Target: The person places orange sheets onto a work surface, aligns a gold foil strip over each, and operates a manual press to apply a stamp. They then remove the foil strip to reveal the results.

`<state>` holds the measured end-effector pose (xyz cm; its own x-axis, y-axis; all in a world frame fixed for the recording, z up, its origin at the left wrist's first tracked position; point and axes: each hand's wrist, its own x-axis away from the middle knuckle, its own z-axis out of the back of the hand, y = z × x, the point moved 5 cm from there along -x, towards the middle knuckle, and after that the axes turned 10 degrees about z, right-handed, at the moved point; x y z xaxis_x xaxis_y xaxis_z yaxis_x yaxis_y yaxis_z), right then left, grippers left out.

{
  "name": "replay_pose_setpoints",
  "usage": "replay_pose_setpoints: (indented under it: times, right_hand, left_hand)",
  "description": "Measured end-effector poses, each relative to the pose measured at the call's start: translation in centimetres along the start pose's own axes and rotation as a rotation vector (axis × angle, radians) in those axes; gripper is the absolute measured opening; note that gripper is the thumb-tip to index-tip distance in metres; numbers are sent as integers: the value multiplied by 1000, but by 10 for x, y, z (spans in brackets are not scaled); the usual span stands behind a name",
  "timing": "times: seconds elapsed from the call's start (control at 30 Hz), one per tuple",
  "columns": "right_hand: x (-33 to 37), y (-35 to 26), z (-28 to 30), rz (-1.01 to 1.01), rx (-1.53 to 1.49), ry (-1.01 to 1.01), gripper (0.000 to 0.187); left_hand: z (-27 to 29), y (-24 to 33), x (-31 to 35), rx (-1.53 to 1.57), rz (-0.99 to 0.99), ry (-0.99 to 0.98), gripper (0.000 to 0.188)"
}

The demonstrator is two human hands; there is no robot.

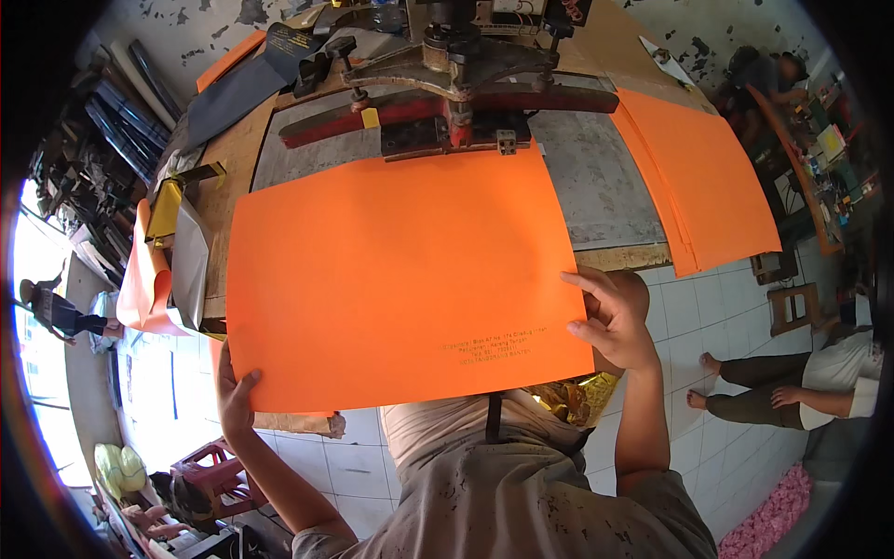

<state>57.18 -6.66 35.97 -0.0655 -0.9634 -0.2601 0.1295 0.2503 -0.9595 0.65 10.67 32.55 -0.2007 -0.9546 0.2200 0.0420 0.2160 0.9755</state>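
Observation:
I hold a large orange sheet of card point(391, 270) flat in front of my chest, with a small block of dark print near its lower right corner. My left hand point(235, 396) grips its lower left corner from beneath. My right hand point(610, 317) pinches its right edge, thumb on top. The sheet's far edge lies just below the dark clamp of a press point(447, 102) that stands on a wooden workbench point(596, 186).
A stack of orange sheets point(708, 186) hangs over the bench's right end. Loose orange and grey sheets point(172, 270) droop at the left end. A person point(801, 382) sits on the white tiled floor at right; another person bends over a desk at upper right.

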Motion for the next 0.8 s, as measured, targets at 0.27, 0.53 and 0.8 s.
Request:
replay_pose_setpoints:
  times: [0.27, 0.53, 0.8]
  right_hand:
    - [20, -34, 1, -179, 274, 100, 54]
    - [106, -142, 192, -159, 992, 367, 59]
    - [75, -169, 493, -85, 1605, 381, 66]
  left_hand:
    - [-11, 16, -2, 73, 56, -98, 70]
    - [-281, 36, 55, -142, -111, -773, 53]
    - [-574, 85, 8, 215, -111, -953, 69]
